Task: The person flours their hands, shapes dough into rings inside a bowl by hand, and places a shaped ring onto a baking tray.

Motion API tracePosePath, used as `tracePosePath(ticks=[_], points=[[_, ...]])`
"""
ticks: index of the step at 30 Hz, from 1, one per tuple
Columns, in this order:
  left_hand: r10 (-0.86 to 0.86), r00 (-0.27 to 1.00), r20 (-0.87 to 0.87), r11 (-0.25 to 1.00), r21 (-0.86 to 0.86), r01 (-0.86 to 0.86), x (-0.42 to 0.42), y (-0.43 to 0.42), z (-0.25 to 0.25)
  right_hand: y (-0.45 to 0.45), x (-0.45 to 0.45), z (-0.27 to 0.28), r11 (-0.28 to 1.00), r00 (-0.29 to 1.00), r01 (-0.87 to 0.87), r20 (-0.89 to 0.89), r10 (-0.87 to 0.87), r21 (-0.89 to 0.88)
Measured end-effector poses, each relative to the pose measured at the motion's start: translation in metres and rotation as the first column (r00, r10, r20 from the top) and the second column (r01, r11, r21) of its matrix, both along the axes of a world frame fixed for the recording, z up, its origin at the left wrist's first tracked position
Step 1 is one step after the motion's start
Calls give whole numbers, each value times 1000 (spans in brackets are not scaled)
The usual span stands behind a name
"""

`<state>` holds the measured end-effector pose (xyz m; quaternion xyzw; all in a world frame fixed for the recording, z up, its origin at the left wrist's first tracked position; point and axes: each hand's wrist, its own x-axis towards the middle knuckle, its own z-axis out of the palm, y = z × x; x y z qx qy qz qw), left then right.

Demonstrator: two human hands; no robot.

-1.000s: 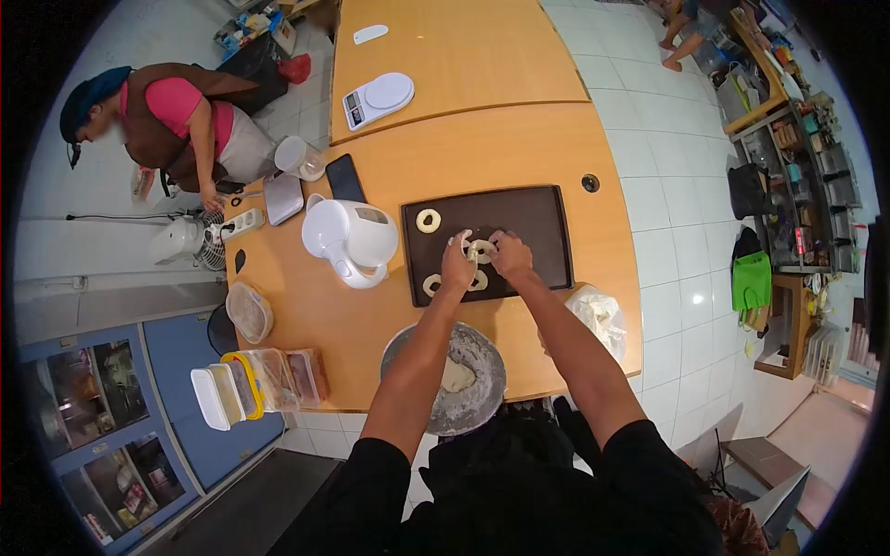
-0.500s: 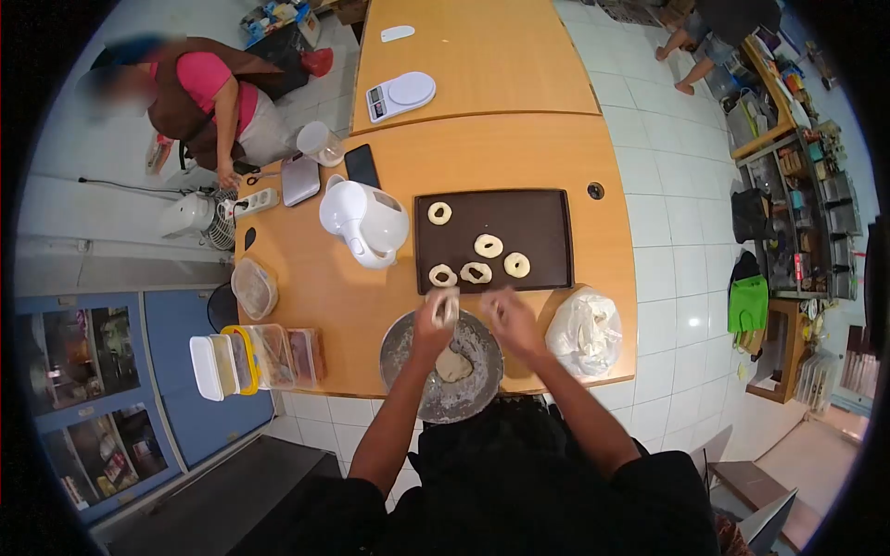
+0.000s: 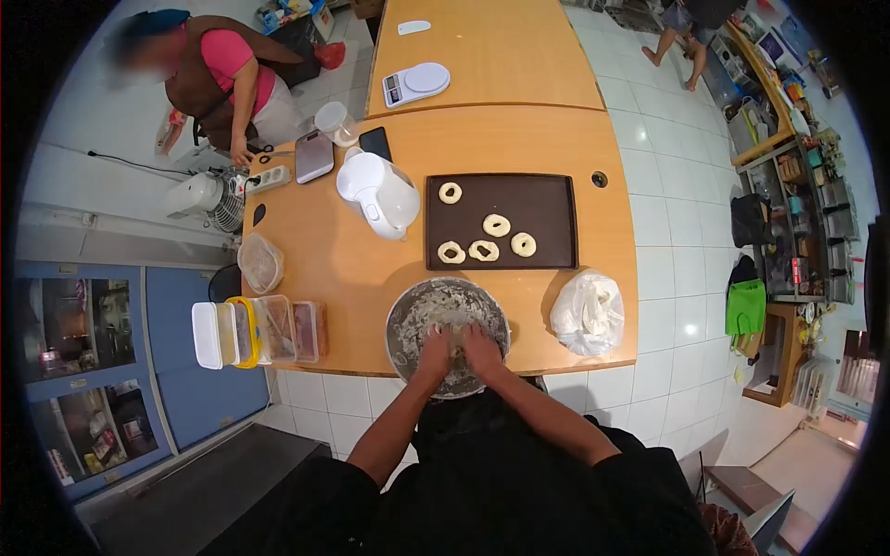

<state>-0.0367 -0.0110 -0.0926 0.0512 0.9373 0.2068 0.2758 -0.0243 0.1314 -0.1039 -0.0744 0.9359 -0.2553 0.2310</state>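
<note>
Both hands are inside a metal bowl at the table's near edge. My left hand and my right hand press side by side on pale dough, which their fingers largely cover; the fingertips are blurred. Flour and dough bits coat the bowl's inside. Beyond the bowl lies a dark baking tray with several dough rings, one at its upper left and the others in its lower half.
A white pitcher, phone and kitchen scale stand farther back. Right of the bowl is a plastic bag; at left are plastic containers. One person stands at the upper left, another farther off.
My hands have come back from the tray into the bowl and now touch the dough. The ring formerly between them lies on the tray. The view has shifted, and the distant person has moved.
</note>
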Motion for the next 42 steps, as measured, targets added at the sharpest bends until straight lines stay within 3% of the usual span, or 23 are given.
tracePosePath(ticks=[3, 6, 10, 12, 14, 19, 22, 27, 31, 34, 37, 38, 40, 42], points=[[-54, 998, -20, 998, -23, 54, 3, 3, 9, 0, 2, 1, 1000, 976, 13, -217, -16, -17], [-127, 991, -32, 989, 67, 129, 10, -5, -3, 0, -5, -9, 1000, 1000, 0, -9, 0, 24], [-172, 976, -133, 974, 125, 189, 29, -8, -20, 2, -7, -18, 1000, 994, 21, -106, -23, -14], [-210, 966, -149, 974, 56, 221, 27, -11, -21, 4, -3, -16, 995, 981, 55, -183, -69, -82], [-223, 965, -136, 973, 25, 228, 22, -11, -19, 4, -7, -16, 994, 991, 75, -108, -84, -85], [-182, 982, -51, 983, 22, 184, 8, -6, -9, 9, -15, -11, 991, 992, 125, -19, -126, -49], [-49, 961, -270, 995, 65, 69, 14, -7, -14, 15, -19, -7, 995, 994, 102, 34, -102, -21], [193, 973, -125, 945, 291, -150, 9, -10, -14, 21, -13, -37, 939, 945, 321, 100, -310, -125], [263, 965, 16, 861, 448, -242, -1, -4, -4, 35, -11, -21, 992, 992, 126, 7, -126, 14], [225, 974, -10, 849, 493, -191, -4, 0, -1, 41, -9, -17, 985, 987, 160, 2, -160, -72], [68, 997, -46, 923, 383, -46, -7, 8, -5, 44, -11, -20, 996, 991, 91, 103, -88, -18], [37, 996, -82, 886, 464, 5, 0, 1, -47, 43, -10, -19, 995, 995, 97, 41, -96, -24], [0, 997, -74, 916, 400, 29, 2, 7, -37, 37, -7, -8, 993, 990, 112, -79, -114, -31], [-18, 996, -84, 956, 290, 42, 4, 16, -16, 35, -9, 15, 998, 983, -11, -182, 21, 59]])
